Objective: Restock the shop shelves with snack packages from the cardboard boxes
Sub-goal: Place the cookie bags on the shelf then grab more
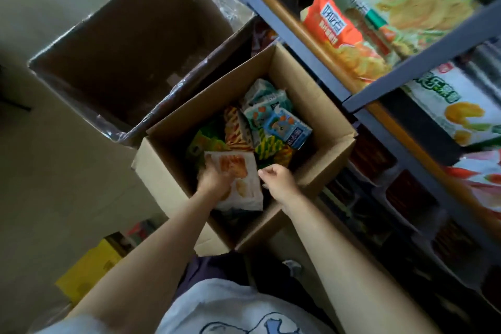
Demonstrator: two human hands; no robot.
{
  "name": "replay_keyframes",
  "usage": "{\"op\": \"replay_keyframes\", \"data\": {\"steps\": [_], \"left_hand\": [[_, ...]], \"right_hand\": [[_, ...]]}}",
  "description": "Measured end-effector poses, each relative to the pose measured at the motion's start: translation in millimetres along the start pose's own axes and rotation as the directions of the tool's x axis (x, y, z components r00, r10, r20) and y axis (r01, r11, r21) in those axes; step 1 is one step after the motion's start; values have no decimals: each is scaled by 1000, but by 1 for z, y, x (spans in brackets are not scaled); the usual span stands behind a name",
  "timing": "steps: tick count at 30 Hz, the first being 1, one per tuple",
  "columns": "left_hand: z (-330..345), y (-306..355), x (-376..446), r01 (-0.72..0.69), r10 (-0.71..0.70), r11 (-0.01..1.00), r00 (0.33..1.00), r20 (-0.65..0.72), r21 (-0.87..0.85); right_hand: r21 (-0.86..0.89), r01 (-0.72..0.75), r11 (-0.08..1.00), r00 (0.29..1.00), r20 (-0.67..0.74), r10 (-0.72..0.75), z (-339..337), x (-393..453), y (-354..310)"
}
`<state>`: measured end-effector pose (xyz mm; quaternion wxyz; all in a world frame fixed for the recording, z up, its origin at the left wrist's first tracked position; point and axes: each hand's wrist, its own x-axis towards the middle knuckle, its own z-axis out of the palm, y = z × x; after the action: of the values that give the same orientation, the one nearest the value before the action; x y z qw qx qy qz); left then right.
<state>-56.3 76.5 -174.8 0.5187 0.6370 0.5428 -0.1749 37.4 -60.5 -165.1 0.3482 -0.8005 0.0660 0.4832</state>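
Note:
An open cardboard box (333, 127) stands on the floor in front of me, holding several snack packages. My left hand (214, 177) grips a white snack package with orange chips printed on it (241, 187) at the box's near side. My right hand (279, 179) hovers just to the right of that package, fingers loosely curled, holding nothing. Deeper in the box lie a blue package (287, 127), teal packages (265, 95) and green-and-yellow packages (271, 146).
A larger cardboard box lined with clear plastic (130, 57) stands behind the first one. The grey metal shop shelves (417, 68) on the right hold orange (339, 35) and green (412, 5) chip bags and lower trays. A yellow box (89, 266) sits at lower left.

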Motion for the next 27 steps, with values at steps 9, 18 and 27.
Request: {"op": "replay_keyframes", "data": {"steps": [9, 18, 27], "left_hand": [[0, -4, 28, 193, -179, 973, 978, 108, -128], [-7, 12, 0, 82, -22, 873, 991, 129, -481], [-18, 97, -69, -350, 520, 781, 823, 229, -518]], "right_hand": [[203, -245, 948, 969, 51, 240, 22, 20, 0], [211, 83, 974, 958, -285, -20, -26, -28, -47], [517, 254, 817, 964, -205, -170, -81, -90, -52]]}}
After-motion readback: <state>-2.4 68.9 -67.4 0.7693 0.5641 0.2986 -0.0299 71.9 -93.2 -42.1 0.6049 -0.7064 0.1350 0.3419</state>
